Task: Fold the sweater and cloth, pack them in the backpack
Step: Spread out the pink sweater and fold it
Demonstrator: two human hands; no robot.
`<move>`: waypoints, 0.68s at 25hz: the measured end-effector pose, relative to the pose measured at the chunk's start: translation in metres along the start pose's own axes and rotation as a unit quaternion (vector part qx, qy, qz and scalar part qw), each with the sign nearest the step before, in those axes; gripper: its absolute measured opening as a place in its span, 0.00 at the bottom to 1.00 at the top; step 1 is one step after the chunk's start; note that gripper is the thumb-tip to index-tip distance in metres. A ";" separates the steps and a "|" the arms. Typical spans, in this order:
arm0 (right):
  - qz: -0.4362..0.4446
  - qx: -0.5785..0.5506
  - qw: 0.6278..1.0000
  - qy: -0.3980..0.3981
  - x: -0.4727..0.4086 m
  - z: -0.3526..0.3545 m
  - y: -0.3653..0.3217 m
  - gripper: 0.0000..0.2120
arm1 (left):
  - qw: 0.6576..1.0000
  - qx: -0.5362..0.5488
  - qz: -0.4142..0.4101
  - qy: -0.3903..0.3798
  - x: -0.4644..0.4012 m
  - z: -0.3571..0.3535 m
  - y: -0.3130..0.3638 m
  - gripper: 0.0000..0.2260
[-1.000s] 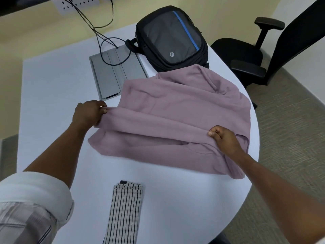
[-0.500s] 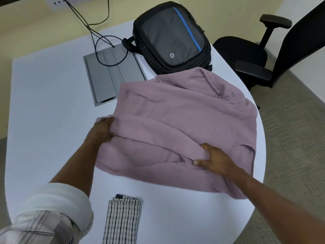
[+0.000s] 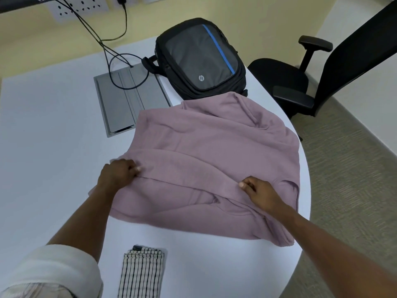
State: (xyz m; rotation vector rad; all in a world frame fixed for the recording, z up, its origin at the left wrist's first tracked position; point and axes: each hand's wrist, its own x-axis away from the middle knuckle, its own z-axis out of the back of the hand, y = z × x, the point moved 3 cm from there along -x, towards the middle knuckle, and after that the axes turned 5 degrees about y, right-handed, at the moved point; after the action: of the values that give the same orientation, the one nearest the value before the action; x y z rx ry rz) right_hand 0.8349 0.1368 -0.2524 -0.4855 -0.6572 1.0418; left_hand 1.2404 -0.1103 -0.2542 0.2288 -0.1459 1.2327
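Note:
A mauve sweater (image 3: 214, 151) lies partly folded on the white table (image 3: 43, 136), its near part doubled over. My left hand (image 3: 119, 172) grips the folded edge at the sweater's left side. My right hand (image 3: 256, 189) pinches the same fold toward the right. A black and grey backpack (image 3: 199, 59) with a blue stripe lies zipped shut at the far side, its bottom touching the sweater's far edge. A folded checked cloth (image 3: 140, 274) lies near the table's front edge, apart from the sweater.
A grey cable hatch (image 3: 129, 100) with black cables sits in the table left of the backpack. A black office chair (image 3: 311, 82) stands to the right, beyond the curved table edge. Wall sockets are at the back.
Both hands have shifted along the sweater's fold and taken a new hold on it; the left moved toward me, the right went from pressing flat to pinching.

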 end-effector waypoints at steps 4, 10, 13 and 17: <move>-0.003 -0.005 0.999 0.054 -0.027 0.030 -0.014 0.06 | 0.996 0.007 -0.017 0.082 -0.011 0.035 0.029 0.13; 0.033 -0.026 0.994 0.106 -0.122 0.073 -0.034 0.08 | 0.987 0.092 -0.067 0.115 -0.075 0.073 0.106 0.13; 0.043 -0.006 0.990 0.137 -0.176 0.091 -0.041 0.13 | 0.986 0.108 -0.059 0.117 -0.119 0.082 0.138 0.14; 0.041 0.087 0.978 0.183 -0.234 0.103 -0.042 0.21 | 0.990 0.100 -0.028 0.093 -0.178 0.074 0.158 0.15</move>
State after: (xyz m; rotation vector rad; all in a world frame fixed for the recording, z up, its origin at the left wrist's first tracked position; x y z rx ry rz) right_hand 0.7079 -0.0860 -0.2131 -0.5380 -0.2189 1.0428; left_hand 1.0337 -0.2419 -0.2096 0.2882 0.1453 1.2071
